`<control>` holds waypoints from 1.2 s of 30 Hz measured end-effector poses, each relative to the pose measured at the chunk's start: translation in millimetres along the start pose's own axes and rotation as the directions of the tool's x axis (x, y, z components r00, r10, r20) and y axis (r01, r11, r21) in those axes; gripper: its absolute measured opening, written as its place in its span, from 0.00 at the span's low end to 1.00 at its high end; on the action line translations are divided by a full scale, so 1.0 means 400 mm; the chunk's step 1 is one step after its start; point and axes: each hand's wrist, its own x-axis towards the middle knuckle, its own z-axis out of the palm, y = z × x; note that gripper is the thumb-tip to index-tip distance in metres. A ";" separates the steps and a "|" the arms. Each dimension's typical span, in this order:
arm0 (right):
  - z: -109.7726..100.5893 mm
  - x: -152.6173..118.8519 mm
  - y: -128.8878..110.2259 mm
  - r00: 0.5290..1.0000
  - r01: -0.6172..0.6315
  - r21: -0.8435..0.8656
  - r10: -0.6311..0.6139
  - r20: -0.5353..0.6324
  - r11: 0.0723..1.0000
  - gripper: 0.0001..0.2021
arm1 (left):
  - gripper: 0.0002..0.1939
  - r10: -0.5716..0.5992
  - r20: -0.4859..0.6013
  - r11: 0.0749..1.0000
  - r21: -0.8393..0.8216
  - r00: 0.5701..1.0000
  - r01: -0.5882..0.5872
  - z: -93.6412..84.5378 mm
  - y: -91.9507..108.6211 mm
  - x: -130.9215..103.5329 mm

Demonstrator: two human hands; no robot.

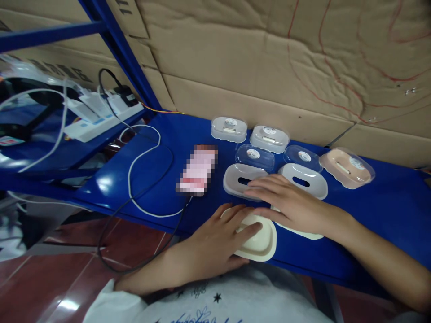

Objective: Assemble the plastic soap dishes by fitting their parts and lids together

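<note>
My left hand lies with spread fingers on a cream oval tray at the front edge of the blue table. My right hand reaches over a second cream piece, its fingers apart and extending toward a white oval dish with a slot. Whether the right fingertips touch that dish is unclear. Beside it sits another white slotted dish, partly behind my right hand. Two clear lids rest behind these dishes.
Two white lidded boxes stand at the back, a peach lidded box to the right. A blurred phone with a cable lies left. Further left are a power strip, looping cables and a blue shelf post. Cardboard covers the back.
</note>
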 end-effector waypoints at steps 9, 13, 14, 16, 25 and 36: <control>-0.027 -0.015 -0.064 0.999 0.031 0.190 -0.037 0.028 0.981 0.59 | 0.37 -0.093 -0.389 0.976 -0.216 0.916 0.008 -0.041 0.007 0.001; -0.033 -0.022 -0.073 0.999 -0.024 0.173 0.020 0.026 0.985 0.57 | 0.37 -0.128 -0.461 0.958 -0.287 0.878 -0.011 -0.019 0.013 0.002; -0.038 -0.024 -0.071 0.999 -0.036 0.166 0.033 0.022 0.985 0.56 | 0.38 -0.168 -0.492 0.940 -0.341 0.854 -0.011 -0.009 0.013 0.005; -0.047 -0.026 -0.062 0.998 -0.053 0.142 0.055 -0.010 0.988 0.55 | 0.39 -0.312 -0.562 0.860 -0.510 0.766 -0.023 0.010 0.010 0.014; -0.018 -0.016 -0.039 0.986 -0.010 0.097 0.026 -0.167 0.995 0.57 | 0.34 -0.566 -0.062 -0.011 -0.996 0.822 -0.083 0.006 0.017 0.043; 0.033 0.019 0.074 0.991 -0.089 -0.018 0.087 -0.101 0.996 0.16 | 0.17 -0.309 0.350 -0.556 -0.821 0.884 0.131 0.070 0.051 0.037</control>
